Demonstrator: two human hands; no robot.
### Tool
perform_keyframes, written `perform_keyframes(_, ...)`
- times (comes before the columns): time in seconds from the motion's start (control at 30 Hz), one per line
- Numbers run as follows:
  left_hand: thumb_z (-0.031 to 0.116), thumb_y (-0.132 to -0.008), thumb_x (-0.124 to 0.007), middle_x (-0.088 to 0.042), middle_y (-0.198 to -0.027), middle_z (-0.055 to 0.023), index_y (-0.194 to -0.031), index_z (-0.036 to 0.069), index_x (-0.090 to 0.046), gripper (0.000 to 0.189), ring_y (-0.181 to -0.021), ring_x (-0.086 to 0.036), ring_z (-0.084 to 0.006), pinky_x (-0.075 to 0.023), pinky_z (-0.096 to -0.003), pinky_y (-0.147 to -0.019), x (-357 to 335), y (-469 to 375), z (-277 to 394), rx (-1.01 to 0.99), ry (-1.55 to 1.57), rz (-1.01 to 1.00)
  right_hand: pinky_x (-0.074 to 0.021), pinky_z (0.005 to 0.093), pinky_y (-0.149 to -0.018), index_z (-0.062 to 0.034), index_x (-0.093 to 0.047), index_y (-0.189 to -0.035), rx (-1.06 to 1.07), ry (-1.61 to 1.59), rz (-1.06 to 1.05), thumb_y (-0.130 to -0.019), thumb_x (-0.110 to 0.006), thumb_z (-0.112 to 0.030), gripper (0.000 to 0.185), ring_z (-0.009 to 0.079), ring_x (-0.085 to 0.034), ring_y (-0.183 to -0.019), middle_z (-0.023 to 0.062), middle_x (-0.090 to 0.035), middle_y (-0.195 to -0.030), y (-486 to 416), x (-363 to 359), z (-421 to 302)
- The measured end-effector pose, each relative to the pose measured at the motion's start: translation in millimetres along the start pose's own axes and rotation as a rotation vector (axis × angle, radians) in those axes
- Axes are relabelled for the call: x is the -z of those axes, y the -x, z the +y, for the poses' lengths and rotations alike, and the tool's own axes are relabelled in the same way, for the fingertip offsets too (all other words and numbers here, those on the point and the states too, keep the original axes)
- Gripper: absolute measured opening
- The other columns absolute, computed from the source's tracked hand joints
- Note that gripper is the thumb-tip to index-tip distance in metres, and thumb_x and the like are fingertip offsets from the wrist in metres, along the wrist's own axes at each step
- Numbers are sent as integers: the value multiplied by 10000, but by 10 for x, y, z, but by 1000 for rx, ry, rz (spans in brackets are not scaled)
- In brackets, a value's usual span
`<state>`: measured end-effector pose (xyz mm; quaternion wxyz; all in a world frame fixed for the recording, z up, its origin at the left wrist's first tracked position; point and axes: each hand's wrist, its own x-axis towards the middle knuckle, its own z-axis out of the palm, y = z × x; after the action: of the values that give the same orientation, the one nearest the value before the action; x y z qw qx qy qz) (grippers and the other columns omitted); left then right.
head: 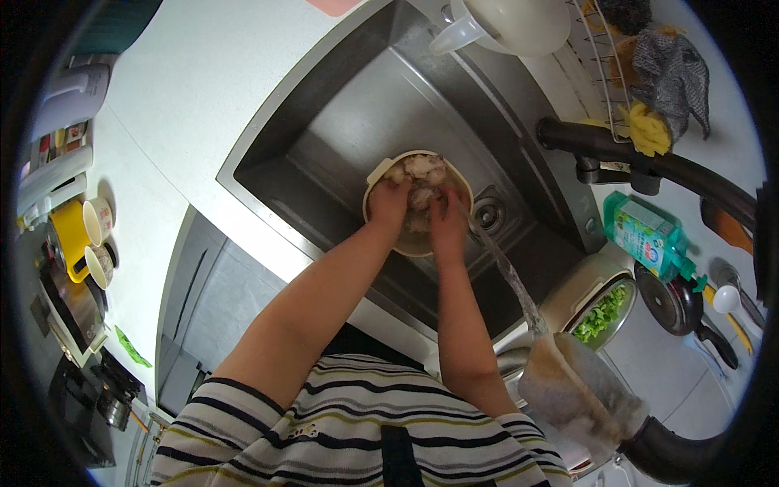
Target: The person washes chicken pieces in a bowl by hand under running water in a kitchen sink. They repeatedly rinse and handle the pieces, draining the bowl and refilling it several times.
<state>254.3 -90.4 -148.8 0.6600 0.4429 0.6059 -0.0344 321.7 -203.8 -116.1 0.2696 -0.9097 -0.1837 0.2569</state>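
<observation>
A round cream-coloured basin (420, 251) with a side handle stands in the dark sink (365, 103). It holds cloudy water and several pale pieces of what looks like raw meat (423, 163). Both my hands are inside it. My left hand (389, 202) reaches in from the left, fingers against a piece of meat (422, 198) between the hands. On that piece's other side are the fingers of my right hand (448, 222). Some fingertips are hidden by water and meat. A stream of water (508, 274) runs to the basin's right edge, beside my right hand.
The stream leaves a cloth-like cover (569, 389) on the black tap (669, 447). Right of the basin is the drain (488, 214). Chopped greens (599, 313) fill a container by the sink, near a green detergent bottle (645, 234). A pale plastic jug (517, 24) stands behind.
</observation>
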Motion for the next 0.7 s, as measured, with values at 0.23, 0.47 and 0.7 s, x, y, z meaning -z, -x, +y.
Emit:
perform_keyframes(0.23,235,-798,-662,-661,-984,-150,-998,-69,-647,364,-873,-624,-280,-464,-391,-770,-9,22,25,164,227,7,-471,400,-876,-47,-478,-1304,-51,-14,-36,-924,-538,-166,402,331,-570,-1090,221,-510,-1288,256,134,-208)
perform_keyframes(0.47,200,-834,-621,-622,-934,-82,-976,-3,-622,247,-861,-583,-197,-451,-338,-777,364,803,234,132,365,-148,-445,327,-841,-52,-494,-1276,-140,-421,-6,-949,-529,-217,369,230,-577,-950,123,-574,-1189,421,214,-289)
perform_keyframes(0.7,188,-902,-546,-624,-1010,-63,-1102,30,-565,255,-928,-594,-177,-469,-340,-835,761,1281,258,164,720,-525,-457,310,-838,-62,-530,-1211,-499,-1455,-507,-939,-495,-260,338,200,-573,-976,83,-604,-1050,641,285,-622)
